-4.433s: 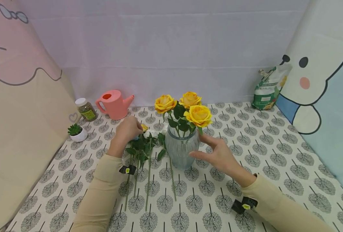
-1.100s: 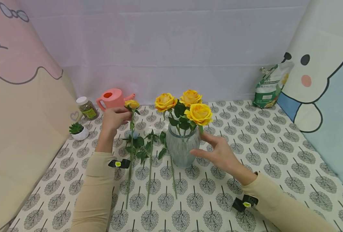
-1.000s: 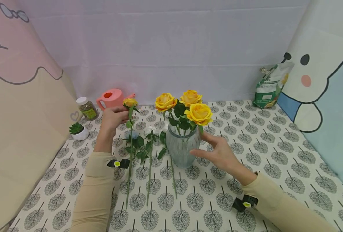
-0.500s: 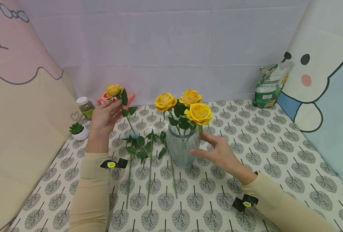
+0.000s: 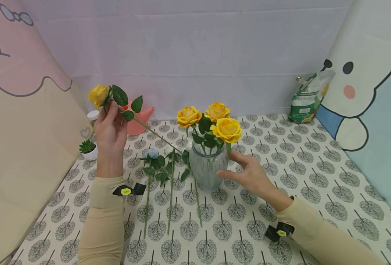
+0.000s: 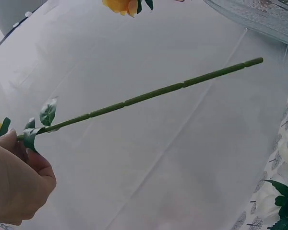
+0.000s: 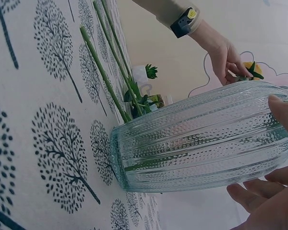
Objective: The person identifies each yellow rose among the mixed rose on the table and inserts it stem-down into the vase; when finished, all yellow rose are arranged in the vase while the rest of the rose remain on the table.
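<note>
On the table [image 5: 314,173], nearest the person, three loose rose stems [image 5: 170,198] lie with their long axes running from 6 to 12 o'clock. Just beyond, the right hand [image 5: 251,176] rests relaxed fingers against the ribbed glass vase [image 5: 206,171] from its 3 o'clock side; three yellow roses [image 5: 212,121] stand in it. At 10 o'clock from the vase, the raised left hand [image 5: 109,132] pinches a yellow rose [image 5: 98,95] just below the bloom, its stem [image 6: 149,94] slanting down toward 4 o'clock, its cut end near the vase. Farther back stands a pink watering can [image 5: 139,123].
</note>
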### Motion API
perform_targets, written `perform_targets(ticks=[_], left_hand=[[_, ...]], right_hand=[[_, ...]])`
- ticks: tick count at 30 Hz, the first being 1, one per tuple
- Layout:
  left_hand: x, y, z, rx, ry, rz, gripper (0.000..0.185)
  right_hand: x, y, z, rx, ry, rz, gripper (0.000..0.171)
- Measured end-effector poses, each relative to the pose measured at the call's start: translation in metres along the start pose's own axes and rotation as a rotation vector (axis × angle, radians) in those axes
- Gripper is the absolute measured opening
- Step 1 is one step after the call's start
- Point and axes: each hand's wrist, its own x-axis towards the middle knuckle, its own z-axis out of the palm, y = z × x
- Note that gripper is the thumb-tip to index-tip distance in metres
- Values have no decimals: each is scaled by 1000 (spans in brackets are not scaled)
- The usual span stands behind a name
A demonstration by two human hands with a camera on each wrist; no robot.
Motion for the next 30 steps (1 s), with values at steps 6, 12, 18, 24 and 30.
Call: perform_targets(ticks=[6, 12, 18, 24, 30], left_hand=[[-6, 3, 7, -62, -52, -2, 14], [-13, 14, 14, -130, -109, -69, 15], [-24, 28, 25, -206, -125, -45, 21], [-33, 43, 34, -349, -176, -33, 29], [-42, 48, 40, -450, -212, -28, 36]], right_hand=[[0, 0, 0, 6, -1, 6, 78], [1, 1, 0, 11, -1, -5, 76], [1, 1, 0, 14, -2, -4, 75], [1, 1, 0, 19, -1, -4, 75], [2, 2, 1, 22, 0, -3, 73]])
